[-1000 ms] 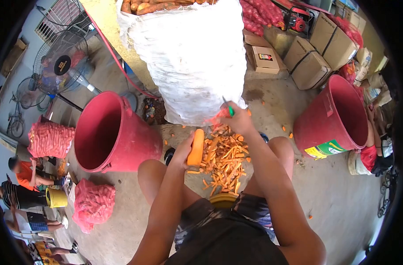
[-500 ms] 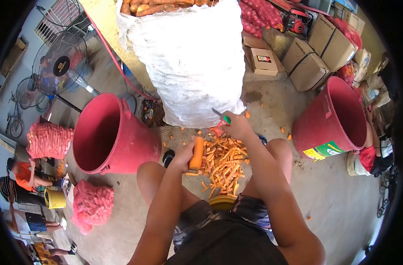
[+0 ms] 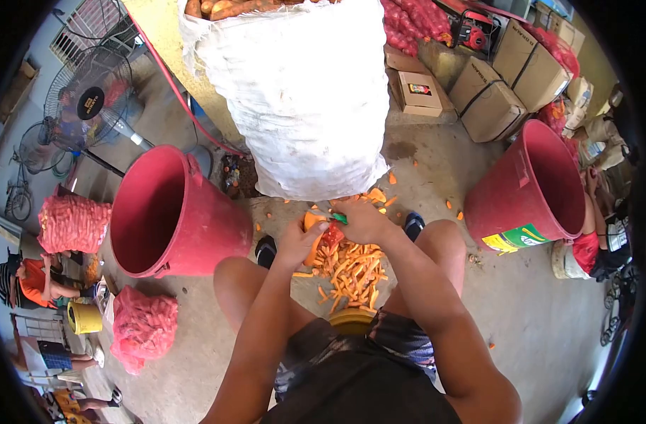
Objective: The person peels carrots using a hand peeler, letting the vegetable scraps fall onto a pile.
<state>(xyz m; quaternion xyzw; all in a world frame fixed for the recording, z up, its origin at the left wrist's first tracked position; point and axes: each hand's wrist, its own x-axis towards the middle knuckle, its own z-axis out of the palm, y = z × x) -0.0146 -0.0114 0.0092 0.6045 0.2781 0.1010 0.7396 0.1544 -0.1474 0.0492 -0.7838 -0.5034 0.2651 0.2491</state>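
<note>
Over the pile of peelings (image 3: 351, 272), our left hand (image 3: 297, 242) is closed round a carrot (image 3: 311, 221), and our right hand (image 3: 363, 221) grips a peeler (image 3: 338, 218) right next to it.

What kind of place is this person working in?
Probably a vegetable packing yard or storeroom: a huge white woven sack of carrots stands on the concrete floor, red mesh bags of carrots lie nearby, brown cardboard boxes are stacked behind, and orange carrot peelings pile up between the person's knees.
</note>
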